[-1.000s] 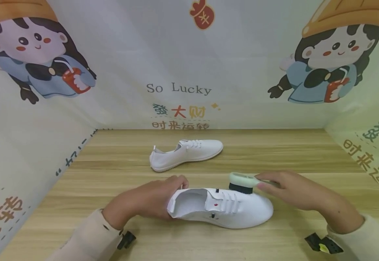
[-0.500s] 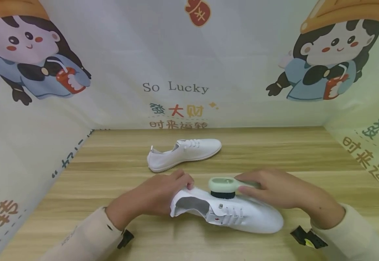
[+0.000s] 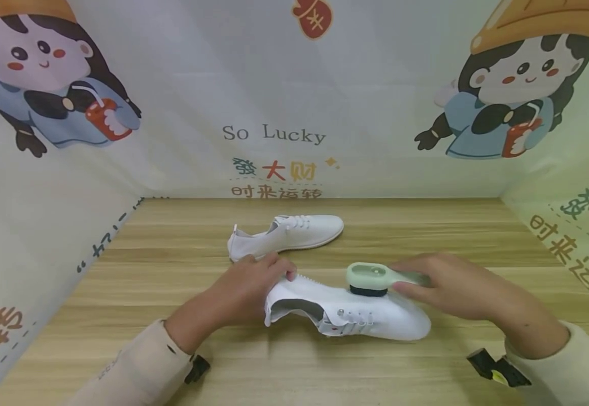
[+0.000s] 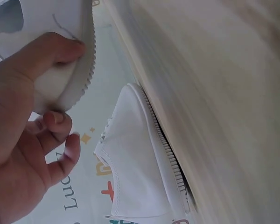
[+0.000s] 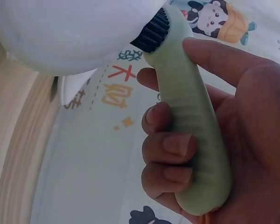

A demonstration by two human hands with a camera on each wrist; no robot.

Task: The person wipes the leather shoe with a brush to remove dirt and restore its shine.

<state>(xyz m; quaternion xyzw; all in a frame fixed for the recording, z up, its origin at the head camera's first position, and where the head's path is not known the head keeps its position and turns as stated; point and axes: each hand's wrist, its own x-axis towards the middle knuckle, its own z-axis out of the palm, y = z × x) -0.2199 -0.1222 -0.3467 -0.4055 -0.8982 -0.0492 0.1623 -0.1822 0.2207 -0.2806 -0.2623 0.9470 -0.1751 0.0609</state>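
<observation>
My left hand (image 3: 246, 290) grips the heel of a white lace-up shoe (image 3: 401, 318), thumb along its side in the left wrist view. The shoe is tipped so that its opening and laces face me and its far side is turned up. My right hand (image 3: 448, 287) holds a pale green brush (image 3: 367, 276) by the handle, fingers curled round it in the right wrist view. Its black bristles (image 5: 154, 32) are against the shoe's upturned side, near the toe. Part of the handle is hidden behind the right hand in the head view.
A second white shoe (image 3: 309, 231) lies on the wood-grain table (image 3: 172, 231) behind my hands, toe to the right. A printed cloth (image 3: 401, 113) with cartoon figures and lettering encloses the table at the back and both sides.
The held shoe has rolled, its far side now turned up more and its laces facing me. The brush has slid left along the shoe, then back right towards the toe.
</observation>
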